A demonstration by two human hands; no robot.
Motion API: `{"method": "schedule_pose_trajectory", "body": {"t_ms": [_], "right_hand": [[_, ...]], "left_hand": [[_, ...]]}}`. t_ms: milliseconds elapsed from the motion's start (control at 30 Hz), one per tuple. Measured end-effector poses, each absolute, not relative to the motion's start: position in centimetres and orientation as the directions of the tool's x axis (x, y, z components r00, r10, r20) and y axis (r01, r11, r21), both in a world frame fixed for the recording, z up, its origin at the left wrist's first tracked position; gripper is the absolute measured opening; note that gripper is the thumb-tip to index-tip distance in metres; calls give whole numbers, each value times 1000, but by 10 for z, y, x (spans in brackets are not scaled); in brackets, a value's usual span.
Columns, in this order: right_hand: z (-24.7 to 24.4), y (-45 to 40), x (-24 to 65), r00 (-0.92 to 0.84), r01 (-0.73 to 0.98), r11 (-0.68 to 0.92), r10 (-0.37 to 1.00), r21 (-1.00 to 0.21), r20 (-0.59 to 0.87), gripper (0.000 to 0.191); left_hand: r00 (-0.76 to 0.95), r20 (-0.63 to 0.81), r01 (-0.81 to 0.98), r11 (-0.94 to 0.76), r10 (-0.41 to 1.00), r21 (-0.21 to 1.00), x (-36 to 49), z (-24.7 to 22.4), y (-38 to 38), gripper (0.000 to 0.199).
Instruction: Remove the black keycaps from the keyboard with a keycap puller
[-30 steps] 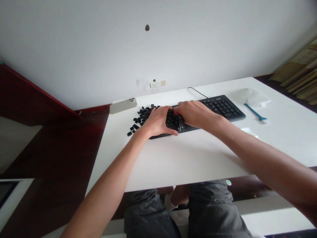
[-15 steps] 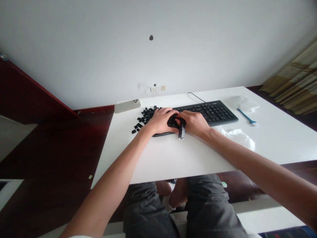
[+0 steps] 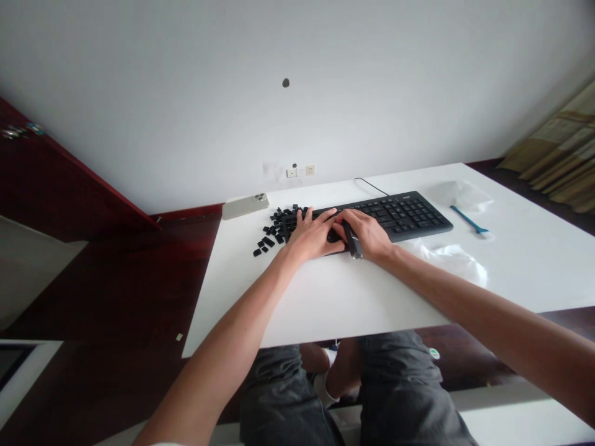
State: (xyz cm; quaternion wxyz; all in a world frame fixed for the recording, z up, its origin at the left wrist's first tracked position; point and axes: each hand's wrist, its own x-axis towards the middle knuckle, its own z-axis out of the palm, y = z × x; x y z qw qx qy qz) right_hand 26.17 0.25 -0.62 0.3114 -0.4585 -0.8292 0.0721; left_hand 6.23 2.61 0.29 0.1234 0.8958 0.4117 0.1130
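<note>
A black keyboard [image 3: 409, 217] lies on the white table, its left part largely covered by my hands. My left hand [image 3: 312, 236] rests on that part with its fingers spread. My right hand [image 3: 367, 232] is closed around a short dark tool [image 3: 354, 243] with a shiny near end, tilted over the keyboard. Whatever the tool's far end touches is hidden by my fingers, and its kind is not clear. Loose black keycaps [image 3: 268, 241] are scattered left of the keyboard, close to my left hand.
A phone [image 3: 246, 205] lies at the table's back left. To the right are a blue brush [image 3: 468, 219], a clear plastic bag [image 3: 460, 195] and a crumpled white bag [image 3: 453, 263]. The keyboard's cable [image 3: 370, 184] runs toward the wall.
My view has shifted slightly. The fingers of my left hand are spread wider. The dark tool in my right hand now leans more, its near end swung to the right.
</note>
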Motion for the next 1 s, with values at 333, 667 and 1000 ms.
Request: {"method": "schedule_pose_trajectory", "body": {"t_ms": [333,667,1000], "right_hand": [[-7,4,260,-475,672,653,742,-350,473,26],[-11,6,264,-490,656,676,720,-335,492,13],[-9,-2,260,-472,650,688,698,-322,539,15]], "left_hand": [[629,107,727,-631,770,271,67,-2,22,56],[615,122,729,-621,779,289,67,-3,22,55],[591,97,745,-588,801,316,71,-1,25,54]]}}
